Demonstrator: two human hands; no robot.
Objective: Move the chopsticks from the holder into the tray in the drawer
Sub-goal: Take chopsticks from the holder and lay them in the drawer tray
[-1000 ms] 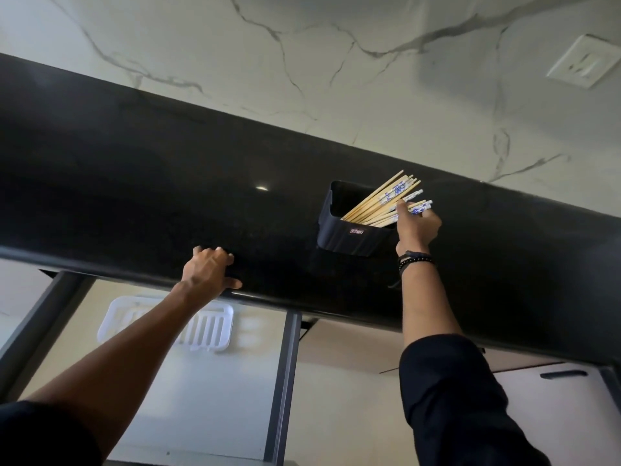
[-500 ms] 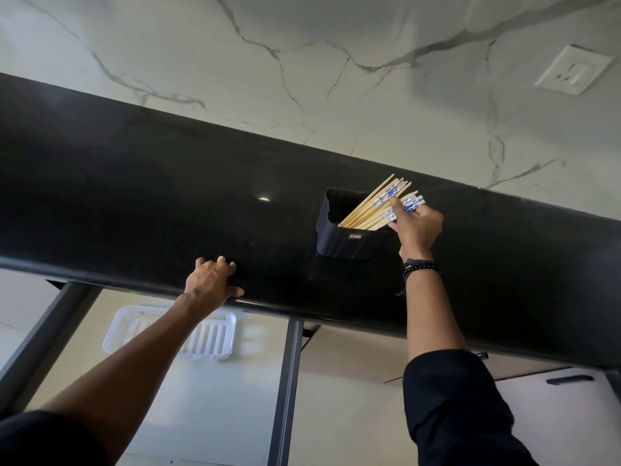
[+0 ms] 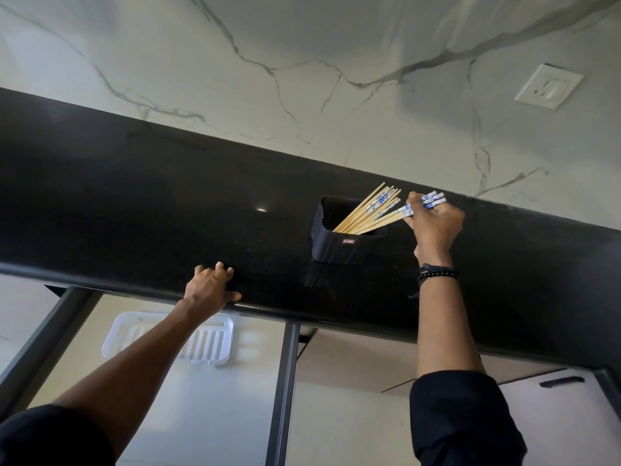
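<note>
A black holder (image 3: 339, 248) stands on the black countertop (image 3: 134, 210) and holds several wooden chopsticks (image 3: 368, 211) with blue-and-white tops, leaning right. My right hand (image 3: 435, 227) is at the holder's right side, its fingers closed around the patterned ends of a few chopsticks (image 3: 430, 200) whose lower ends still reach into the holder. My left hand (image 3: 210, 285) rests flat on the counter's front edge, fingers spread, holding nothing. Below it, in the open drawer (image 3: 215, 398), lies a white slotted tray (image 3: 205, 344), partly hidden by my left forearm.
A marble-patterned wall (image 3: 302, 79) rises behind the counter, with a white socket (image 3: 549, 86) at the upper right. A dark divider bar (image 3: 284, 391) runs along the drawer's right side. A cabinet front with a dark handle (image 3: 559, 382) is at the lower right.
My right hand has drawn a few chopsticks up and to the right, apart from the rest of the bundle. My left hand has stayed on the counter edge.
</note>
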